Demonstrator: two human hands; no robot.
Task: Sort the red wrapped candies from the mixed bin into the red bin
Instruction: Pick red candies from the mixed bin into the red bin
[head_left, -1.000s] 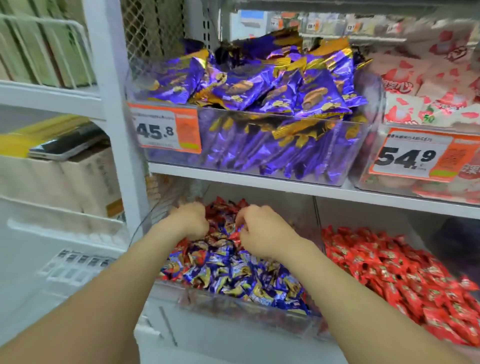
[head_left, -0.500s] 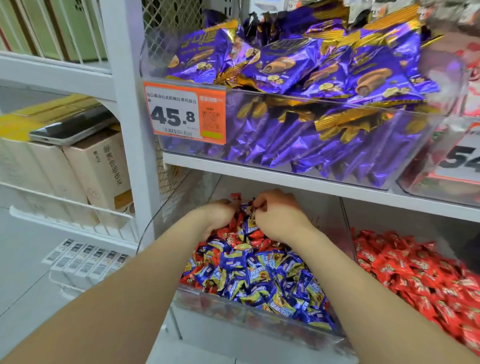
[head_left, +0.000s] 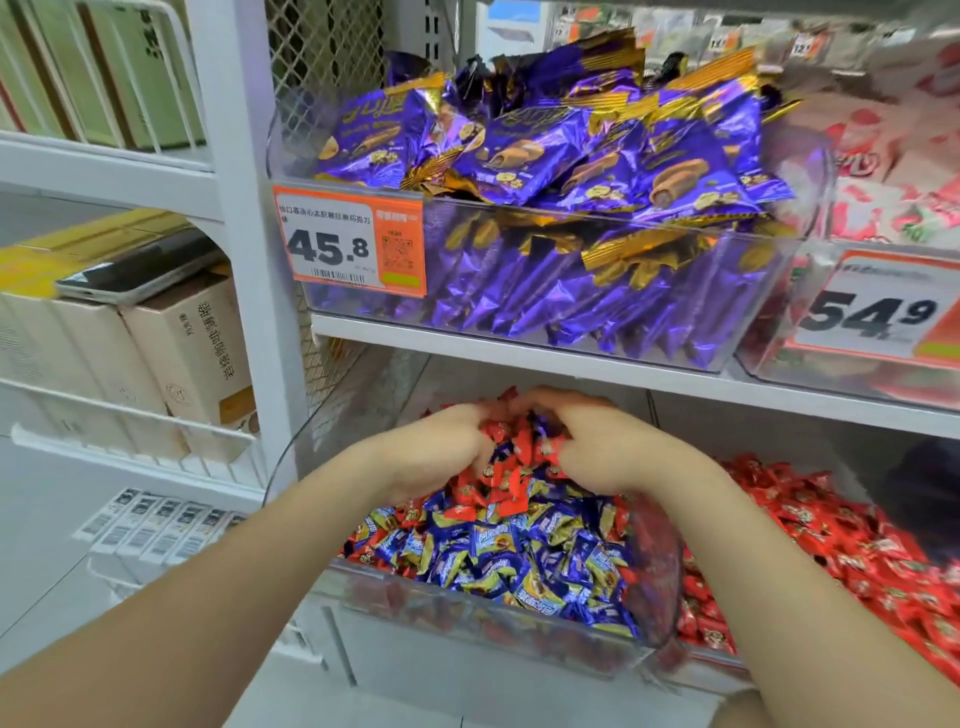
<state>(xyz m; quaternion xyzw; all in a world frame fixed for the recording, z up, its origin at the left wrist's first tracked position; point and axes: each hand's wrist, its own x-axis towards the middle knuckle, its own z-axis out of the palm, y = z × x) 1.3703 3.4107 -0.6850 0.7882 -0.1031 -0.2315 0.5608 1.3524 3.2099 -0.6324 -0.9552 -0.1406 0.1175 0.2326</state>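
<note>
A clear mixed bin (head_left: 467, 618) on the lower shelf holds blue wrapped candies (head_left: 519, 561) in front and red wrapped candies (head_left: 506, 470) heaped at the back. My left hand (head_left: 431, 452) and my right hand (head_left: 602, 447) are both deep in the bin, cupped around the red heap from either side, fingers curled into the candies. Fingertips are hidden among the wrappers. To the right stands the red bin (head_left: 831, 545), filled with red wrapped candies.
The shelf above (head_left: 519, 358) hangs close over my hands and carries a clear bin of purple chocolate packs (head_left: 545, 171) with a 45.8 price tag (head_left: 353, 241). A bin tagged 54.9 (head_left: 878, 317) is at the upper right. Boxes (head_left: 182, 358) stand on the left rack.
Both hands have spread apart slightly and gathered a heap of red candies between them; the view has shifted closer to the mixed bin.
</note>
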